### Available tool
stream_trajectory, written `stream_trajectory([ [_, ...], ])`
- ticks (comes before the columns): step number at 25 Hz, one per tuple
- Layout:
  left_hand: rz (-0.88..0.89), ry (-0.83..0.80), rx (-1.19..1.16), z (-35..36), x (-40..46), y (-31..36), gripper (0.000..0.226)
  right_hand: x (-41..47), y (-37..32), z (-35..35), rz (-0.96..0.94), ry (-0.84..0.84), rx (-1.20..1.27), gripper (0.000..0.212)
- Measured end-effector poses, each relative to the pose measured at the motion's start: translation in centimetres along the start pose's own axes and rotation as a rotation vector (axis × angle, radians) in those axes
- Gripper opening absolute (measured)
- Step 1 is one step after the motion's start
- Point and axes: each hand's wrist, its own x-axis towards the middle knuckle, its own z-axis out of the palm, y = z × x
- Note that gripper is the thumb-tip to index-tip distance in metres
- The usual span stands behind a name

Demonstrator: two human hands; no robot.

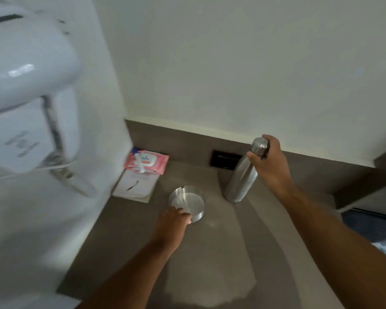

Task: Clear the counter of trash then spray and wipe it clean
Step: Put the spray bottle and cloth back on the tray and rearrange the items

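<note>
**Two hands, two steel things on the grey surface**

One steel bottle [242, 175] stands on the surface [210, 253], far right, leaning a little in this wide view. The right hand [269, 162] is curled round its neck and cap, thumb on the near side. One round steel dish [187, 202], shallow and with nothing visible inside, sits near the middle. The left hand [173, 224] grips its near rim, fingers curled over the edge.

At the far left, against the white wall, lies one pink wipes pack [147, 162] on top of one white booklet [135, 186]; a small blue-and-white item rests on the pack, too blurred to name. One black socket plate [224, 159] is set in the low grey upstand behind the bottle. One white dryer [25, 90] hangs on the left wall, above and left of the pack, with a cord trailing below it.

The surface is bounded by the wall on the left and the upstand at the far side. On the right it ends at a step, just past the bottle, with a dark gap beyond. The near half, between the two forearms and toward the near edge, is open grey surface, with a paler patch near the middle.
</note>
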Motion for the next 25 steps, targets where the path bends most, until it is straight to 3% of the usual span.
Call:
stream_trajectory([
  [6,0.270,0.074,-0.054,1.0,10.4,14.5,0.023,-0.2,7.1,-13.4,0.077,0.136,-0.113,0.060],
  [13,0.229,0.076,-0.178,4.6,16.3,24.8,0.021,1.6,12.3,-20.0,0.078,0.269,-0.234,0.052],
  [17,0.194,-0.063,-0.350,6.5,17.6,27.6,0.021,2.7,13.3,-21.2,0.053,0.302,-0.552,0.042],
  [19,0.224,-0.031,-0.327,7.9,17.5,28.3,0.004,2.8,13.6,-21.2,0.002,0.296,-0.742,0.044],
  [25,0.261,0.041,-0.335,6.3,17.4,27.5,0.037,2.1,12.6,-20.5,-0.014,0.222,-0.936,0.050],
])
